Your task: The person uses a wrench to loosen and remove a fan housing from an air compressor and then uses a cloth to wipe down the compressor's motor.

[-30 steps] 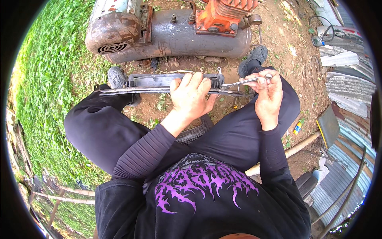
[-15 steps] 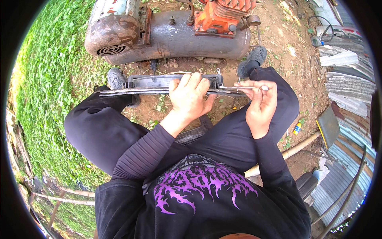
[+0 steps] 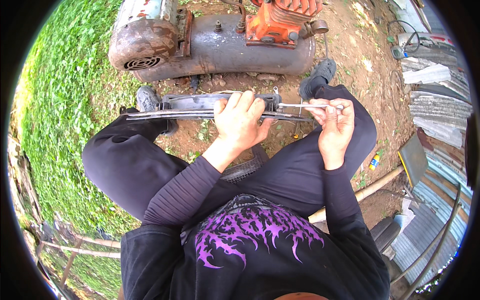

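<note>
A long, narrow black assembly (image 3: 187, 102) with thin strips along its near side lies crosswise in front of me, between my knees. My left hand (image 3: 239, 117) is closed over its middle, fingers on top and thumb at the near edge. At its right end my right hand (image 3: 336, 125) pinches a slim, light metal rod (image 3: 295, 105). The rod's far tip meets the assembly's right end; whether it is a screwdriver or another tool cannot be made out. A small ring-ended metal piece (image 3: 275, 90) sticks up beside that end.
An air compressor with a grey tank (image 3: 215, 47), a rusty motor (image 3: 142, 47) and an orange pump head (image 3: 277, 25) stands just ahead. Grass (image 3: 65, 100) covers the left side. Corrugated sheets (image 3: 435, 107), a bamboo pole (image 3: 380, 182) and a small yellow-blue bottle (image 3: 374, 161) lie at right.
My right hand has shifted right and slightly back, its fingers now further along the metal rod, more of which shows. My left hand keeps its grip on the assembly.
</note>
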The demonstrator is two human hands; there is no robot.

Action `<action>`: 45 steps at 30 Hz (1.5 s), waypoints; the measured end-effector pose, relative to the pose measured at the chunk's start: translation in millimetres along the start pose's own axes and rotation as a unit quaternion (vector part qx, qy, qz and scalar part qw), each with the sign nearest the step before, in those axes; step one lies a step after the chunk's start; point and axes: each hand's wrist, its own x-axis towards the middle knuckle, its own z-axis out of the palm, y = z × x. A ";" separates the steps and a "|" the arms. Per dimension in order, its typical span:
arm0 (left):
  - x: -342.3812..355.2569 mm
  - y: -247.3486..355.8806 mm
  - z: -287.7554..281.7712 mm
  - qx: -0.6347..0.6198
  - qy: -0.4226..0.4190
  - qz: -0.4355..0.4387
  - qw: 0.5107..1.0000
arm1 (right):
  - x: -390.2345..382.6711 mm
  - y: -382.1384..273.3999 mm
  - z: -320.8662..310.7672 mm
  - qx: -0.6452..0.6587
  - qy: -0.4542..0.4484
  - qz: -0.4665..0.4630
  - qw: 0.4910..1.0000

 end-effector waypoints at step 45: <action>-2.0 1.5 -3.7 0.000 -0.010 0.015 1.000 | -18.1 -6.8 -16.2 -0.058 -0.115 -0.042 0.991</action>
